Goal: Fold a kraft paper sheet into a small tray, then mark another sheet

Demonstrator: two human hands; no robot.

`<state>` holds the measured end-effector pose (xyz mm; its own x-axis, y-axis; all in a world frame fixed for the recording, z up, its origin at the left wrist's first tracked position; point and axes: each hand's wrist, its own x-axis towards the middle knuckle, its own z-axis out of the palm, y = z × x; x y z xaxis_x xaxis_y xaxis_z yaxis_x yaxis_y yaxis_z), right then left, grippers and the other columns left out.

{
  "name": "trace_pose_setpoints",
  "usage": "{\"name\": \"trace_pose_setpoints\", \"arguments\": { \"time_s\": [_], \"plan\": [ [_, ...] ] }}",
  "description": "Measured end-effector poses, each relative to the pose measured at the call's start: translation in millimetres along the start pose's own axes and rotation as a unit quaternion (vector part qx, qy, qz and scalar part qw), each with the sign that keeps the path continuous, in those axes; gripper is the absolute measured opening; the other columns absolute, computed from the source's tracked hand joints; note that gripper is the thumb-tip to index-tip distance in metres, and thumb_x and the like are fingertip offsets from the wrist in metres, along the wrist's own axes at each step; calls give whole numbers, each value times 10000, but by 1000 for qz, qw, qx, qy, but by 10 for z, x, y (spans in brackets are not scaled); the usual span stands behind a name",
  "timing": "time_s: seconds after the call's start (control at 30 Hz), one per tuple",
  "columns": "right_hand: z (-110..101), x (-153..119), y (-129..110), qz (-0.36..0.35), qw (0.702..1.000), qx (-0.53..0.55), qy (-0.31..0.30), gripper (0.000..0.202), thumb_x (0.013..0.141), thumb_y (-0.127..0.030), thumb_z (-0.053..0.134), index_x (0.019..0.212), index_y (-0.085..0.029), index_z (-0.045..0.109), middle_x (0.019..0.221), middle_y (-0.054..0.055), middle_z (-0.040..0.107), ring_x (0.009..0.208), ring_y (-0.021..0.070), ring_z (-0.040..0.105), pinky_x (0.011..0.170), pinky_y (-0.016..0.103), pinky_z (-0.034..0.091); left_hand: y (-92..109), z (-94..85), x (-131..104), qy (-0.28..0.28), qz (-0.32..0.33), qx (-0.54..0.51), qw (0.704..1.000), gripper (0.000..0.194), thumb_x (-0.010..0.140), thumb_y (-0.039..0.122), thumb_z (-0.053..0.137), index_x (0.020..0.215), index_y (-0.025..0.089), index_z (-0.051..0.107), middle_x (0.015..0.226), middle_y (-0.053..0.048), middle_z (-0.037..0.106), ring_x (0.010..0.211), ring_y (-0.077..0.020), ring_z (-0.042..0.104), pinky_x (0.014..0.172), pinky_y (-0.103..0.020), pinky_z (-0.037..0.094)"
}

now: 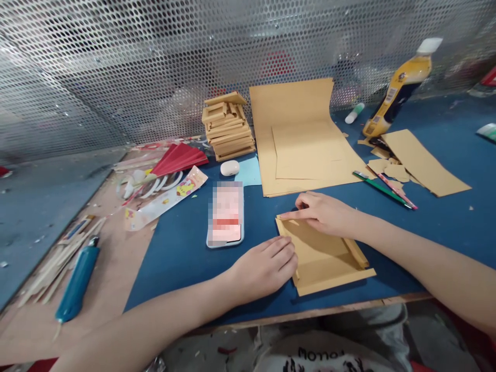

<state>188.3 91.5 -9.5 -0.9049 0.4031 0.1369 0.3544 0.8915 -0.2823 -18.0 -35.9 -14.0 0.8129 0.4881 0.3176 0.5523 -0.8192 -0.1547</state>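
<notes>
A tan paper piece (pixel 323 256) with folded-up edges lies on the blue tabletop near the front edge. My left hand (pixel 269 266) is at its left side, fingers together and curled over the folded left edge. My right hand (pixel 327 214) rests across the far edge, with the index finger stretched along it toward the far left corner and the other fingers curled under. The thumb side of my right hand is partly hidden. A narrow folded flap stands on the right side, and another strip runs along the near edge.
A phone (pixel 227 214) and an earbud case (pixel 230 168) lie left of the paper. Behind are stacked folded pieces (pixel 229 129) and large tan sheets (pixel 298 150). Pens (pixel 383 190), scraps (pixel 391 168) and a bottle (pixel 403 88) stand or lie right; a teal tool (pixel 78 281) lies left.
</notes>
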Motion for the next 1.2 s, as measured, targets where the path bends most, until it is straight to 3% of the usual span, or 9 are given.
{"name": "trace_pose_setpoints", "arguments": {
  "time_s": [0.47, 0.7, 0.93, 1.2],
  "plan": [
    [10, -2, -23, 3, 999, -40, 3, 520, 856, -56, 420, 1232, -361, 609, 878, 65, 528, 785, 177, 499, 727, 306, 424, 24, 4, -15, 29, -10, -6, 1000, 266, 934, 51, 368, 980, 63, 630, 1030, -125, 676, 1044, -243, 627, 921, -362, 526],
    [-14, -8, -6, -9, 999, -35, -16, 557, 838, -30, 431, 1256, -365, 584, 919, 60, 520, 788, 164, 502, 721, 294, 424, 14, 44, -29, 21, -13, -39, 999, 261, 925, 63, 382, 1066, 36, 599, 1099, -163, 653, 1126, -244, 587, 982, -371, 484],
    [-66, 11, -20, -20, 999, -5, -25, 508, 858, -43, 424, 1246, -320, 600, 935, 72, 542, 801, 163, 509, 733, 295, 432, 2, -19, -3, 0, -14, -98, 995, 370, 902, 237, 417, 1149, 12, 576, 1178, -194, 618, 1215, -280, 515, 1045, -370, 430],
    [9, 4, 76, -51, 996, 70, 23, 478, 847, -24, 431, 1188, -278, 650, 981, 68, 610, 889, 168, 534, 827, 306, 440, -58, -72, -33, -41, 3, -106, 994, 555, 944, 500, 412, 1208, 29, 541, 1236, -218, 582, 1223, -312, 506, 1022, -409, 443]
  ]
}}
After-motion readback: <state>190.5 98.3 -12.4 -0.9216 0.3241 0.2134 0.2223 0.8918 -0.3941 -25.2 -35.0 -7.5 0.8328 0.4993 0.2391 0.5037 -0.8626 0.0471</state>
